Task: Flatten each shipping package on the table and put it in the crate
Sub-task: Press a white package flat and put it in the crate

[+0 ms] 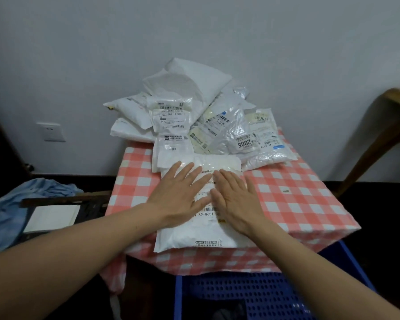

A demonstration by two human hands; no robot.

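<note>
Down at the near edge of the surface (298, 199), my left grip (180, 195) and right grip (234, 199) are both spread wide. Fingers are straight and palms are down on one white shipping package (194, 236). Neither one is holding anything, they're just pressing flat on it side by side, thumbs close together over the printed label. The package lies lengthwise away from me with its near end right at the front edge and the barcode side facing up.

Right behind it, touching its far end, is the pile of other packages (194, 107). It's a heap of white and crinkly see-through bags against the wall, labels pointing every which way, and one reads 2005. All of it sits on a pink-and-white checked cloth (134, 181) that covers the surface and hangs over the front. A tiny tan bit (286, 191) lies on the cloth off to my right, can't tell what it is.

The blue crate (240, 294) with the perforated walls is on the floor just below the front edge, partly tucked under. Something dark is inside, too murky to make out.

Off to my left, a rumpled light-blue fabric (9, 204) sits beside a dark stand with a white sheet (53, 218) on it. A wall socket (51, 131) is above that. Blurry wooden furniture (390, 125) is at the far right.
</note>
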